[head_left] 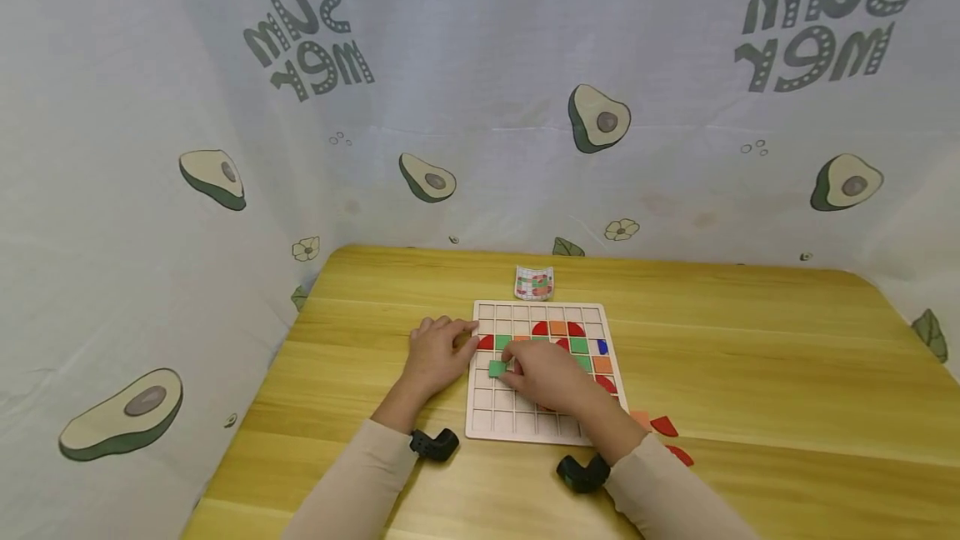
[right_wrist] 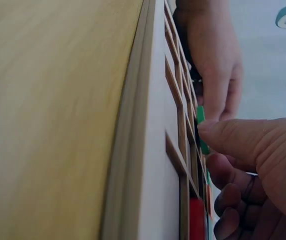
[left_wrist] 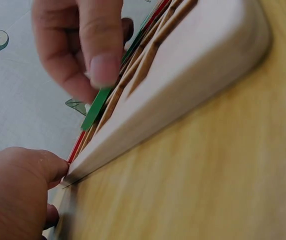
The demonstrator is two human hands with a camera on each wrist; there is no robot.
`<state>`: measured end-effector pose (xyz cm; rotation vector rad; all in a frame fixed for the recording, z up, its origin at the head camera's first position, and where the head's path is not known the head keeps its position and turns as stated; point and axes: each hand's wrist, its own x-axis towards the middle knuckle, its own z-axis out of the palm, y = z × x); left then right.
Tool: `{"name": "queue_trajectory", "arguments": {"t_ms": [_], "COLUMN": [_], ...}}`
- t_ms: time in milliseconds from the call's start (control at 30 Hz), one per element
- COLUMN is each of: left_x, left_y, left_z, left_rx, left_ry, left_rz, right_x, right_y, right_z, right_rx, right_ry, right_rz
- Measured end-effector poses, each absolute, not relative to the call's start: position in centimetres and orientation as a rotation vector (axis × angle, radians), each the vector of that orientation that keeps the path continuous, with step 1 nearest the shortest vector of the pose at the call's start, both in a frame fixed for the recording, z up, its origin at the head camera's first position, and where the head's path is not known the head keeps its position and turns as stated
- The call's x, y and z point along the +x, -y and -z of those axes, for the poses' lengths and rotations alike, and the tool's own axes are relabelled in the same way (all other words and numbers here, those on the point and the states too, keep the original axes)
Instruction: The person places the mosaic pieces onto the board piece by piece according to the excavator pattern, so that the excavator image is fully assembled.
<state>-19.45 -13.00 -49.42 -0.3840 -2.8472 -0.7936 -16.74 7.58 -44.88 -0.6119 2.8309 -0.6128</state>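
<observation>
My right hand [head_left: 551, 375] pinches a green square tile [head_left: 497, 368] between thumb and index finger, over the left part of a white gridded board [head_left: 483, 400]. In the left wrist view the green tile [left_wrist: 96, 111] is tilted at the grid ridges; whether it sits in a cell I cannot tell. My left hand [head_left: 437, 357] rests at the board's left edge, thumb and index fingertip touching it, fingers relaxed. Red, green, orange and blue pieces fill several cells, such as a red quarter-round piece [head_left: 486, 342] and a blue piece [head_left: 602, 347]. The right hand hides some middle cells.
A small card with a printed coloured pattern [head_left: 534, 282] stands behind the board. Right of the board, beside my right forearm, lie an orange tile [head_left: 641, 419] and red pieces [head_left: 664, 426]. The wooden table [head_left: 750, 357] meets a printed curtain at the back and left.
</observation>
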Motion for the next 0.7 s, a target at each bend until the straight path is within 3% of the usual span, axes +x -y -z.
{"name": "queue_trajectory", "arguments": {"t_ms": [400,700], "left_x": [-19.2,-19.4], "left_y": [12.9,13.0], "left_z": [49.2,49.5], "left_rx": [-0.393,-0.399], "left_ry": [2.830,2.833], "left_rz": [0.782,0.774], "right_x": [-17.7,-17.4], "right_y": [-5.6,-7.4], "right_z": [44.9,44.7], "right_rx": [-0.571,-0.549], "right_ry": [-2.853,-2.859], "right_rz": [0.640,0.717]}}
